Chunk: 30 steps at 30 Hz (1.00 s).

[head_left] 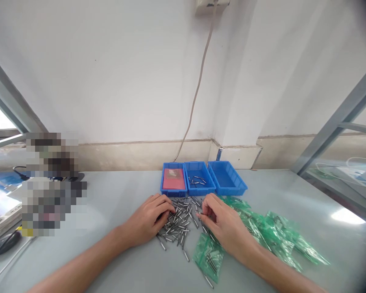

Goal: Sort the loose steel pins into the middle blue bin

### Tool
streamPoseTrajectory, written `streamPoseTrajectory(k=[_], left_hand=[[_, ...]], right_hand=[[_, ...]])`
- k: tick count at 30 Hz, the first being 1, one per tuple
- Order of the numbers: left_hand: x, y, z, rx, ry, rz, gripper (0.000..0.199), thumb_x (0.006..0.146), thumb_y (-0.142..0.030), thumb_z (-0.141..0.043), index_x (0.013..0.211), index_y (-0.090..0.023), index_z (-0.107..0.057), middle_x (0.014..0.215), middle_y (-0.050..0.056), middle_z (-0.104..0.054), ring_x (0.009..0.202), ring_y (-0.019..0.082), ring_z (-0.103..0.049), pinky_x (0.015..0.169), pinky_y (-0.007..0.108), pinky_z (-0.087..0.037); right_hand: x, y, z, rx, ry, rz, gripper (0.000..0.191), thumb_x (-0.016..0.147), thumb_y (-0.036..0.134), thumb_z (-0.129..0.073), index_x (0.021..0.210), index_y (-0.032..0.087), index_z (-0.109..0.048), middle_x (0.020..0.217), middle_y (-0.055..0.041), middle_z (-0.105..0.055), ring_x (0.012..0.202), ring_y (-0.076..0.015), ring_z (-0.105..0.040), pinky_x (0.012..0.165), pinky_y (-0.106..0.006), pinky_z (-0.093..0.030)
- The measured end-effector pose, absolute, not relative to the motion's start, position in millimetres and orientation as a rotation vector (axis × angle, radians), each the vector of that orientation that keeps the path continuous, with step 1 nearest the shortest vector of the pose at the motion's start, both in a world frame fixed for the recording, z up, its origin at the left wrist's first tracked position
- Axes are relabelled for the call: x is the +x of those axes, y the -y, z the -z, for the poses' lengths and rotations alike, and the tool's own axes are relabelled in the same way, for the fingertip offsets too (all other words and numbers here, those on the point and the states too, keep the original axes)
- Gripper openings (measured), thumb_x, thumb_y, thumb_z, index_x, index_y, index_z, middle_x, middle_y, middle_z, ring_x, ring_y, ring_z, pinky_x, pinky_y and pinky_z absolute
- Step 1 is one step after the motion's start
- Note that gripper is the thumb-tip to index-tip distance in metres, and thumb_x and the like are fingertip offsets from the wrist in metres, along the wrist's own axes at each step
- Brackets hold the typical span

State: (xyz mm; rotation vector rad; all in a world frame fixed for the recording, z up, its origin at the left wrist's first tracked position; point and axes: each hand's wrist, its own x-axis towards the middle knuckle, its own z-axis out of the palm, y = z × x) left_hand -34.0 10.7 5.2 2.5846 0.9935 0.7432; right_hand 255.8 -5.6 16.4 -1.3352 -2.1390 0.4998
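Observation:
A loose pile of small metal pins lies on the grey table. My left hand rests at the pile's left edge, its fingers curled down against the thumb among the pins. What those fingers hold, if anything, is hidden. On the pile's right side my right hand is bent into a pinch, with a slim metal pin at its thumb tip. Just below that hand is a green-tinted plastic bag with several pins inside. More green bags of metal parts lie to its right.
Three blue bins stand behind the pile: the left bin holds a pink sheet, the middle bin a few pins, and the right bin shows a bare floor. A mouse and cables lie far left. Metal frame posts flank the table.

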Motion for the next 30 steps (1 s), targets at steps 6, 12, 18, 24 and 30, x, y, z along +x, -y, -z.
streamPoseTrajectory(k=[6,12,18,24,30], left_hand=[[-33.8,-10.8,-4.9,2.591,-0.986,-0.755,0.026,0.109,-0.01,-0.046,0.119,-0.022,-0.067,0.121,0.009,-0.07,0.11,0.024,-0.063,0.098,0.04,-0.054],[-33.7,-10.7,-5.4,2.608,-1.004,-0.753,0.026,0.109,-0.011,-0.047,0.119,-0.023,-0.068,0.12,0.009,-0.07,0.11,0.024,-0.065,0.098,0.04,-0.055],[-33.7,-10.8,-4.9,2.605,-1.014,-0.748,0.026,0.109,-0.011,-0.047,0.118,-0.022,-0.068,0.121,0.008,-0.07,0.111,0.024,-0.064,0.099,0.04,-0.055],[-33.5,-10.3,-5.8,2.612,-1.01,-0.754,0.027,0.108,-0.011,-0.047,0.119,-0.022,-0.068,0.12,0.009,-0.07,0.11,0.024,-0.065,0.098,0.039,-0.056],[-34.3,-10.7,-4.5,2.608,-1.014,-0.732,0.026,0.108,-0.011,-0.047,0.119,-0.022,-0.068,0.121,0.009,-0.07,0.11,0.024,-0.064,0.099,0.04,-0.054]], right_hand=[[256.0,5.1,-16.0,-1.311,2.158,-0.468,0.024,0.103,0.02,-0.061,0.086,0.025,-0.045,0.085,0.0024,-0.059,0.067,-0.0159,-0.051,0.062,-0.028,-0.038],[256.2,4.1,-14.5,-1.305,2.155,-0.481,0.024,0.102,0.019,-0.063,0.086,0.025,-0.047,0.085,0.0025,-0.059,0.068,-0.0156,-0.052,0.062,-0.028,-0.039],[256.1,4.7,-15.2,-1.314,2.155,-0.505,0.023,0.102,0.018,-0.065,0.086,0.025,-0.048,0.085,0.0027,-0.06,0.069,-0.0155,-0.052,0.063,-0.028,-0.039],[255.9,4.9,-15.3,-1.318,2.164,-0.477,0.023,0.102,0.019,-0.066,0.086,0.025,-0.05,0.085,0.003,-0.061,0.068,-0.0152,-0.054,0.062,-0.027,-0.04],[256.5,4.2,-15.4,-1.31,2.176,-0.484,0.022,0.103,0.02,-0.066,0.087,0.025,-0.051,0.086,0.0026,-0.062,0.068,-0.0152,-0.053,0.062,-0.027,-0.04]])
